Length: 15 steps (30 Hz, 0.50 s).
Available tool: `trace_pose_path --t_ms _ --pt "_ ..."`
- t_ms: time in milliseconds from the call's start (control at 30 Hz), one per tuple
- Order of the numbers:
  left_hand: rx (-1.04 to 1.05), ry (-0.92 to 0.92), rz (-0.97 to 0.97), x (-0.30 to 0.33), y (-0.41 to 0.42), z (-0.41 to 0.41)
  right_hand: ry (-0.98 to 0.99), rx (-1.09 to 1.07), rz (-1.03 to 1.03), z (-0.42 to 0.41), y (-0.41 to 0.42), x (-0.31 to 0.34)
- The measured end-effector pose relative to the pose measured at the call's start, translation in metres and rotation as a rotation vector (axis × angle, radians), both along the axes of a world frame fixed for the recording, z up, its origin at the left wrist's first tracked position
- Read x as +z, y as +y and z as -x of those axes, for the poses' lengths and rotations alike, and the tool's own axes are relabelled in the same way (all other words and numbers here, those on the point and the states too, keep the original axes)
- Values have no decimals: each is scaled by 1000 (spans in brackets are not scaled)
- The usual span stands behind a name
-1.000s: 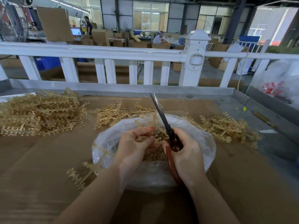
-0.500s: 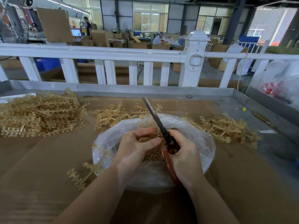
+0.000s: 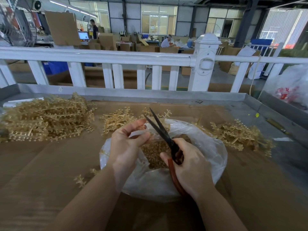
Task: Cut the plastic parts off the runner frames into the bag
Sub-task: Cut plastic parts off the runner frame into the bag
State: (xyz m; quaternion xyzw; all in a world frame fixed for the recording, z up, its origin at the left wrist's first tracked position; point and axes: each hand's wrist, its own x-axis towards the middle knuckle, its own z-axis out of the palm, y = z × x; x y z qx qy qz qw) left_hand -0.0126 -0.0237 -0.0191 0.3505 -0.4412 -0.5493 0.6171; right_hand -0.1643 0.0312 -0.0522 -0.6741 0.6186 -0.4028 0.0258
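Two hands over the bag [image 3: 208, 147] — right hand [image 3: 191, 165] grips open scissors [image 3: 164, 135], left hand [image 3: 128, 144] loosely curled, holding unclear.

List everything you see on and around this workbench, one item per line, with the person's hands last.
plastic bag: one, clear, centre of the bench, open, holding cut beige parts
cut parts: many, beige, inside the bag
large runner pile: one heap, beige, far left
small runner pile: one, beige, behind the bag
right runner pile: one, beige, right of the bag
loose runner piece: one, beige, left of the bag
cardboard sheet: one, brown, covering the bench
scissors: one pair, dark blades apart, red handles, over the bag
railing: one, white, behind the bench
left hand: over the bag, fingers curled; any held piece is not clear
right hand: grips the scissors' handles
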Motion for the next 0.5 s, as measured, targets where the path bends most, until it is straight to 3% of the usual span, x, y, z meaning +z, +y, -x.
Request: trace_pose_path --t_ms 167,500 --pt "3 -30 60 -2 -2 -4 125 14 -34 -2 2 -1" --pt "27 -44 68 -8 -2 -4 156 26 -38 -2 2 -1"
